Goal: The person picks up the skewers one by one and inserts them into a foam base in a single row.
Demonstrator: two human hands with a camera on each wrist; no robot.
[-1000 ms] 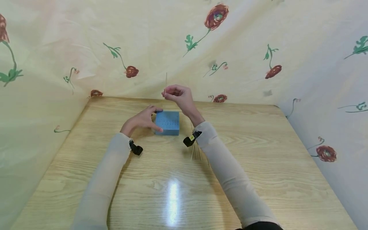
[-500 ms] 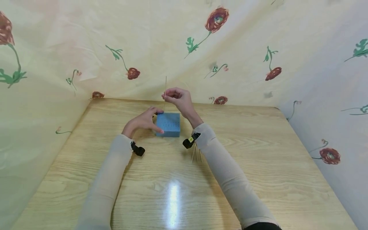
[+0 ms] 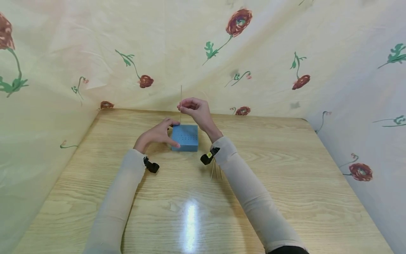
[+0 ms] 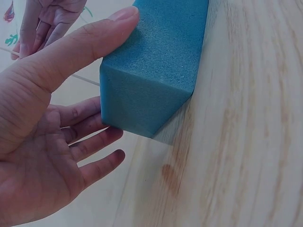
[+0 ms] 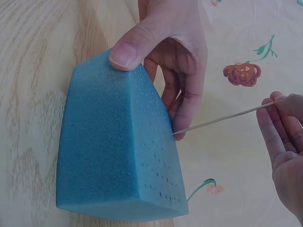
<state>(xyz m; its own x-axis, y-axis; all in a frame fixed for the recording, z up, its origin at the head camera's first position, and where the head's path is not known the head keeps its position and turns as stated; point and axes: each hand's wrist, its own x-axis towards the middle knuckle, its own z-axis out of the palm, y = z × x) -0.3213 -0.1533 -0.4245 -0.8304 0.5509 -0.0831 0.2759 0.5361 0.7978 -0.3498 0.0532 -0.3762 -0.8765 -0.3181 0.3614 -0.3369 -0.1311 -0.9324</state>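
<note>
A blue foam block [image 3: 185, 137] with rows of small holes in its top sits on the table. My left hand [image 3: 157, 133] holds it at its left side, the thumb on the near face and the fingers around the far edge. Above the far left part of the block, my right hand [image 3: 199, 112] pinches a thin wooden skewer [image 5: 222, 118] between thumb and fingers. The skewer stands nearly upright in the head view. In the right wrist view its lower end meets the block's holed top close to a left fingertip; whether it has entered cannot be seen.
Several more thin skewers [image 3: 217, 172] lie on the wooden table [image 3: 152, 211], partly hidden under the right wrist and its black camera [image 3: 207, 158]. A flower-printed sheet [image 3: 177, 46] hangs behind the table and at both sides.
My right hand has come down slightly, bringing the skewer's lower end from above the block to its top near the far left corner. The left hand keeps its hold on the block.
</note>
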